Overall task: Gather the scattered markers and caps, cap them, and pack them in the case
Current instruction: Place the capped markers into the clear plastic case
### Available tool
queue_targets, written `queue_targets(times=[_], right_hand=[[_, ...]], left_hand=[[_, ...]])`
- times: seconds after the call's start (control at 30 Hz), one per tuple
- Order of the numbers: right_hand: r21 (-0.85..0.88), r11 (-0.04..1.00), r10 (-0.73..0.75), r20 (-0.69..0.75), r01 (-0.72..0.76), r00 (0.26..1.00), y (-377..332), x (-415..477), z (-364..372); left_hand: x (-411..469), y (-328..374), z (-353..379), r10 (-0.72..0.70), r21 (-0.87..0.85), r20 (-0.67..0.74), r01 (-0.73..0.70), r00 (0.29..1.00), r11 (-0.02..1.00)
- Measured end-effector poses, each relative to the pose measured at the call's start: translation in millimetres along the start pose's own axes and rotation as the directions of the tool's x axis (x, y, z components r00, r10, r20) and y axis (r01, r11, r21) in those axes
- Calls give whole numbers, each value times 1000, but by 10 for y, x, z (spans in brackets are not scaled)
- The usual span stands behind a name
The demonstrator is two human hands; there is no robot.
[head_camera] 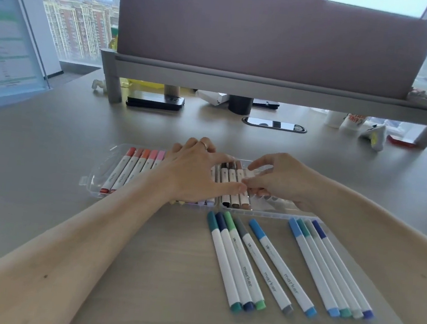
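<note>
A marker (248,174) is seemingly pinched by the right hand (282,181) over the case (90,179); the left hand (192,171) is laid flat. If seated askew, neighbours could be dislodged.

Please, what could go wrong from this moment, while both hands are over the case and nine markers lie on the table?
1. The left hand lies flat over the middle markers in the clear case. Lifting it carelessly may pull seated ones out of place.
2. The right hand works close beside the brown markers. A push there could knock them askew.
3. The loose markers lie near the forearms. A sweep may roll them away.
</note>
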State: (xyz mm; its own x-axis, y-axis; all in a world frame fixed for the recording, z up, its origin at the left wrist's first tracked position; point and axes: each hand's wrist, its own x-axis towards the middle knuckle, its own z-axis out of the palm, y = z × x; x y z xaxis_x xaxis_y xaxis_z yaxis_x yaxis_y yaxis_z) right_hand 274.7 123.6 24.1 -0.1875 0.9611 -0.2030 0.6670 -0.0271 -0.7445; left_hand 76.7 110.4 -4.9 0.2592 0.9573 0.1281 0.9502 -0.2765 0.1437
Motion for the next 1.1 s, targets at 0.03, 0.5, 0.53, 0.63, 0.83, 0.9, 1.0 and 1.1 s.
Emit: queue_targets(times=[0.03,0.5,0.53,0.63,0.83,0.9,1.0,1.1], right_hand=[[1,1000,-3,-5,3,1000,10,-4,3],[-182,965,-216,-128,191,968,114,-182,24],[-182,959,-248,-159,219,956,110,-204,9],[-223,940,-295,-143,259,945,57,-336,-44],[-542,808,-196,124,232,973,-17,-653,-84],[-593,774,-171,145,224,975,-49,-725,-86],[-632,736,-155,188,240,970,-112,-800,-60],[-652,718,-128,221,244,967,-141,-845,-18]], left_hand=[[1,20,-5,1,-9,-3,-1,1000,1000],[19,157,57,13,-60,9,-12,1000,998],[19,159,58,14,-62,6,-13,1000,998],[19,143,71,20,-67,3,-20,1000,998],[46,126,81,44,-85,-14,-45,999,995],[48,120,87,43,-100,-20,-45,999,994],[56,102,101,46,-102,-26,-49,999,994],[57,102,108,49,-99,-30,-51,998,994]])
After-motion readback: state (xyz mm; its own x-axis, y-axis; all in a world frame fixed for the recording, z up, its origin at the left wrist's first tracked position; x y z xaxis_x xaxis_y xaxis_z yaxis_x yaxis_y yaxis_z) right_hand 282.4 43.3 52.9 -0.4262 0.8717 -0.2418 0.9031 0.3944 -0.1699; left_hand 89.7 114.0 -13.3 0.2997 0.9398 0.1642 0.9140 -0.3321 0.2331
